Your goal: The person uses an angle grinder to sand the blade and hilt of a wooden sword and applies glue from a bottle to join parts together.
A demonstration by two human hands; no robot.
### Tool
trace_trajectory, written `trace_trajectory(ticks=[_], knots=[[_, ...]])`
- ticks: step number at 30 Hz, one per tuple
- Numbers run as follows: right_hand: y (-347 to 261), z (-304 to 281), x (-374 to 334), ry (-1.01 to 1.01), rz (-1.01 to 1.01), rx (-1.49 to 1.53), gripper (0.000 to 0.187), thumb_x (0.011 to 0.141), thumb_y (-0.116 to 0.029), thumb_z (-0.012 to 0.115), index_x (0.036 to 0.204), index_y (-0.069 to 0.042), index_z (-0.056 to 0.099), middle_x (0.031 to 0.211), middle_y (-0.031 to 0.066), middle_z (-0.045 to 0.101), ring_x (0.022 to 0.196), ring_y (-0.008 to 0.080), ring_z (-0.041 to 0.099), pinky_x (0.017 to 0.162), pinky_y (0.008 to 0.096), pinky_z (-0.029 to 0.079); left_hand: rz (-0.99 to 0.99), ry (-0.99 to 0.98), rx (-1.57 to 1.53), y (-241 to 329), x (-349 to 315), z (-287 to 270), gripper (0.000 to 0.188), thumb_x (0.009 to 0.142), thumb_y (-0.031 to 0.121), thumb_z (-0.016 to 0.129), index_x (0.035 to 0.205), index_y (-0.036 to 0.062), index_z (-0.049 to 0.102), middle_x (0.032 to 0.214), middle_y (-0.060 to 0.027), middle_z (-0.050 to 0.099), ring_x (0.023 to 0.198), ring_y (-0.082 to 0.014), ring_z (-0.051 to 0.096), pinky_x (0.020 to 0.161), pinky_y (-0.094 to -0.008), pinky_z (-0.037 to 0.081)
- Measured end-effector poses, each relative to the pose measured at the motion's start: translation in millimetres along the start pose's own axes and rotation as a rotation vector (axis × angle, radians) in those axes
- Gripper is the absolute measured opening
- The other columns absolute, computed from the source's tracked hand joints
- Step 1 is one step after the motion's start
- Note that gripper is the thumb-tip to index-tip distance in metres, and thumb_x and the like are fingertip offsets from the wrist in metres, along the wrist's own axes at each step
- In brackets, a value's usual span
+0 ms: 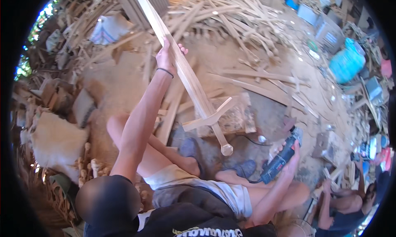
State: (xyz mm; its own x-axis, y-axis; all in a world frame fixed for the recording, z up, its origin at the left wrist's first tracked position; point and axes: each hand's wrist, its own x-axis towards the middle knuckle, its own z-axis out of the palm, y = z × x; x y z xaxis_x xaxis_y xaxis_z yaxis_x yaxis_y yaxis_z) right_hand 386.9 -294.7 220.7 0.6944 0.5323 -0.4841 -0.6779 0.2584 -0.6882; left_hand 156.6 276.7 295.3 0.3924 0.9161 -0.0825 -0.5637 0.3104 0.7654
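Observation:
My left hand is closed around the blade of a pale wooden sword, its arm stretched forward. The sword slants from the top of the view down toward my knees, with its crossguard and rounded pommel at the near end. Below the crossguard lies a rough wooden block; I cannot tell whether the sword touches it. In my right hand is a dark angle grinder, held beside my right knee, apart from the sword. Its head points away from me, and a cord leaves its rear end.
Several long wooden blanks lie on the floor ahead, with a large heap of sticks beyond. A pale sack and scraps line the left. Blue bundles and boxes crowd the right. Another person sits at the lower right.

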Motion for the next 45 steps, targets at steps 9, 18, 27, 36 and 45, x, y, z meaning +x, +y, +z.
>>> trace_trajectory(ticks=[9,18,27,36,45], knots=[[-29,27,-19,0.140,-0.258,-0.392,0.041,0.101,-0.030,0.073,0.127,-0.006,0.054,0.088,0.0132,0.068,0.061,0.0253,0.070,0.051,0.0374,0.060,0.353,0.064,1.737,-246,10,-83,0.084,0.091,0.055,0.076,0.149,-0.0007,0.050,0.157,-0.0263,0.046,0.153,-0.0381,0.038,0.124,-0.0681,0.023],[12,39,2,0.163,-0.203,-0.531,0.064,0.096,-0.018,0.079,0.150,-0.010,0.045,0.097,0.0140,0.068,0.065,0.0225,0.068,0.054,0.0370,0.062,0.433,-0.640,1.804,-302,-104,-99,0.056,0.111,0.058,0.040,0.159,0.0325,0.051,0.179,0.0011,0.026,0.168,-0.0249,0.013,0.129,-0.0736,0.003],[80,107,27,0.036,-0.250,-0.708,0.081,0.092,-0.005,0.082,0.158,-0.012,0.037,0.105,0.0115,0.068,0.070,0.0154,0.065,0.058,0.0314,0.058,0.370,-0.641,1.805,-279,-120,-104,0.065,0.106,0.067,0.044,0.156,0.0278,0.055,0.181,-0.0041,0.022,0.169,-0.0258,0.010,0.127,-0.0741,-0.004],[77,116,32,0.031,-0.294,-0.798,0.082,0.089,-0.005,0.084,0.157,-0.009,0.039,0.118,0.0135,0.066,0.086,0.0191,0.069,0.070,0.0319,0.058,0.315,-0.246,1.842,-274,-142,-124,0.070,0.099,0.069,0.055,0.156,0.0281,0.054,0.180,-0.0108,0.021,0.169,-0.0317,0.009,0.125,-0.0768,-0.004],[103,135,37,-0.052,-0.571,-1.314,0.085,0.086,-0.018,0.089,0.157,-0.005,0.043,0.148,0.0206,0.056,0.135,0.0320,0.058,0.115,0.0411,0.045,0.414,-0.574,1.875,-261,-140,-145,0.086,0.096,0.079,0.049,0.165,0.0288,0.042,0.174,-0.0020,0.035,0.166,-0.0223,0.020,0.128,-0.0713,-0.004]])
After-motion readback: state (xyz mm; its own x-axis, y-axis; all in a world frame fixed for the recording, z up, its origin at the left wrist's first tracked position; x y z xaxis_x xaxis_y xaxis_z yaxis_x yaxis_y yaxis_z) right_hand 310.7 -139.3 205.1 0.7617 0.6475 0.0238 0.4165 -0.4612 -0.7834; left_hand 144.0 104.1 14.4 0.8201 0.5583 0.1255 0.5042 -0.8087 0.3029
